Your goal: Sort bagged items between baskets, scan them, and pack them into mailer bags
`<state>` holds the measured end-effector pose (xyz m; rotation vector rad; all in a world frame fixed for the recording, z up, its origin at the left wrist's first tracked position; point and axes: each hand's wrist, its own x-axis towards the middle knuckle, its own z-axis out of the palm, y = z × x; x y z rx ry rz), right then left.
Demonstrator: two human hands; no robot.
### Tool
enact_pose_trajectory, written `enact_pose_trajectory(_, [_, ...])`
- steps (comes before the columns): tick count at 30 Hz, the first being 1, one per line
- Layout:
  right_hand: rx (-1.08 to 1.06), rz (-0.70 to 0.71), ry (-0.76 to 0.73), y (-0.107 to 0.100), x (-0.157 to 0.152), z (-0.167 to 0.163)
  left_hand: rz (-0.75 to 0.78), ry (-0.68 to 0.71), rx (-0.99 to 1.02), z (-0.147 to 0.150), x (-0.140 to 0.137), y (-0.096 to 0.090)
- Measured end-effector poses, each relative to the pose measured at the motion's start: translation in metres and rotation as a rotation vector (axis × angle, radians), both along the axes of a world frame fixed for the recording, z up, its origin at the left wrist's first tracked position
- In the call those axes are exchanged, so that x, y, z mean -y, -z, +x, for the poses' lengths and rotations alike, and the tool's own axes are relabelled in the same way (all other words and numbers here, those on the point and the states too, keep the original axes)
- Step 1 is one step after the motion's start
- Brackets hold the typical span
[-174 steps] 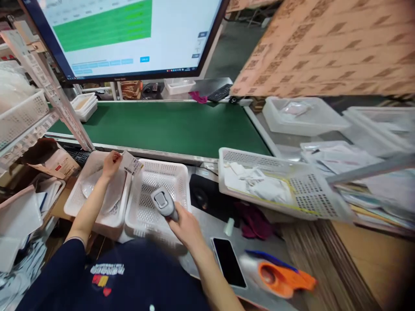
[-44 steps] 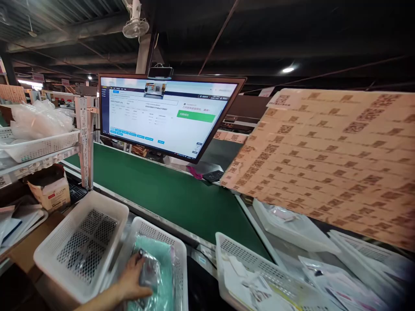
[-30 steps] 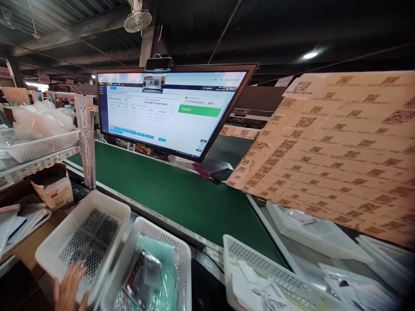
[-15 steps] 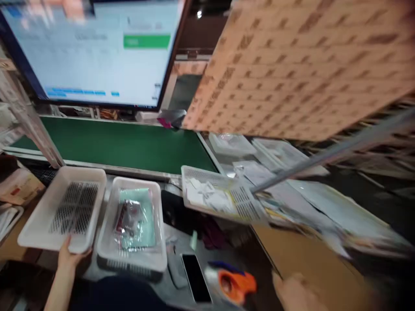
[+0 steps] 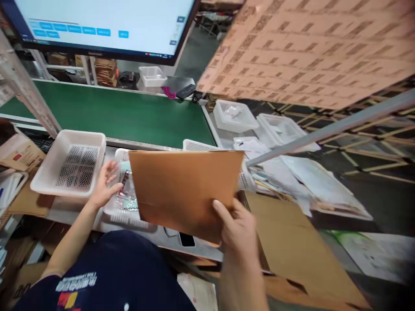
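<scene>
My right hand grips a flat brown cardboard sheet by its lower right part, thumb on the near face. The sheet is held up in front of me and hides much of the bench. With fingers apart, my left hand is raised beside the sheet's left edge and holds nothing. Just behind that hand is a white plastic basket with clear-wrapped packets and something pale green in it, partly covered by the sheet. To its left sits a white basket with nothing inside.
A green conveyor belt runs behind the baskets, under a monitor. A slanted metal pole crosses on the right, below a large printed cardboard panel. Stacked cardboard lies at right. A phone rests near the bench edge.
My left hand has let go of the left basket's rim and moved right, opening. My right hand has lifted a cardboard sheet from the right side to in front of me. The view has tilted down.
</scene>
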<state>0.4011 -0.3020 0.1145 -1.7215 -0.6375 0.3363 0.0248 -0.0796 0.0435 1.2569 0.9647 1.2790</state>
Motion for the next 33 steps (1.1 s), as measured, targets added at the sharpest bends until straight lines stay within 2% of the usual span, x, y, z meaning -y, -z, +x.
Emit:
enact_pose_trajectory(2, [-0.147, -0.002, -0.198, 0.028, -0.056, -0.023, -0.121, 0.287, 0.016, 0.025, 0.005, -0.006])
enact_pose_trajectory(3, [-0.174, -0.001, -0.272, 0.042, -0.079, -0.034, -0.175, 0.353, 0.015, 0.032, 0.006, -0.007])
enact_pose_trajectory(5, [-0.041, 0.004, -0.315, 0.061, -0.115, -0.051, -0.209, 0.307, -0.025, 0.037, 0.008, -0.010])
enact_pose_trajectory(7, [0.265, 0.041, -0.252, 0.064, -0.133, -0.061, -0.128, 0.189, -0.161, 0.034, 0.011, -0.016])
enact_pose_trajectory(9, [0.578, 0.135, -0.228, 0.048, -0.140, -0.069, 0.039, 0.210, -0.383, 0.031, 0.017, -0.029])
enact_pose_trajectory(11, [0.771, 0.258, -0.338, 0.018, -0.143, -0.078, 0.250, 0.368, -0.606, 0.031, 0.023, -0.046])
enact_pose_trajectory(13, [0.809, 0.347, -0.534, -0.014, -0.146, -0.086, 0.436, 0.485, -0.748, 0.031, 0.028, -0.062])
enact_pose_trajectory(14, [0.773, 0.374, -0.594, -0.028, -0.147, -0.089, 0.498, 0.456, -0.785, 0.029, 0.029, -0.067])
enact_pose_trajectory(15, [0.710, 0.399, -0.595, -0.038, -0.147, -0.090, 0.535, 0.351, -0.801, 0.026, 0.029, -0.070])
enact_pose_trajectory(16, [0.643, 0.433, -0.532, -0.043, -0.146, -0.090, 0.549, 0.183, -0.791, 0.021, 0.029, -0.069])
enact_pose_trajectory(18, [0.520, 0.537, -0.268, -0.042, -0.141, -0.089, 0.514, -0.176, -0.677, 0.011, 0.025, -0.062])
enact_pose_trajectory(19, [0.466, 0.594, -0.142, -0.036, -0.137, -0.089, 0.467, -0.275, -0.574, 0.007, 0.021, -0.055])
enact_pose_trajectory(21, [0.388, 0.694, -0.031, -0.019, -0.128, -0.096, 0.323, -0.275, -0.311, 0.006, 0.014, -0.042])
enact_pose_trajectory(23, [0.368, 0.753, -0.043, -0.001, -0.117, -0.110, 0.152, -0.196, -0.074, 0.016, 0.007, -0.029])
enact_pose_trajectory(26, [0.448, 0.780, -0.085, 0.013, -0.101, -0.132, -0.026, -0.254, 0.081, 0.034, 0.000, -0.018])
enact_pose_trajectory(28, [0.459, 0.767, -0.113, 0.016, -0.092, -0.137, -0.041, -0.268, 0.111, 0.039, 0.000, -0.015])
enact_pose_trajectory(31, [0.341, 0.731, -0.108, 0.018, -0.084, -0.130, 0.016, -0.191, 0.115, 0.033, 0.004, -0.016])
enact_pose_trajectory(33, [0.246, 0.658, -0.098, 0.021, -0.082, -0.123, 0.040, -0.128, 0.077, 0.027, 0.012, -0.021])
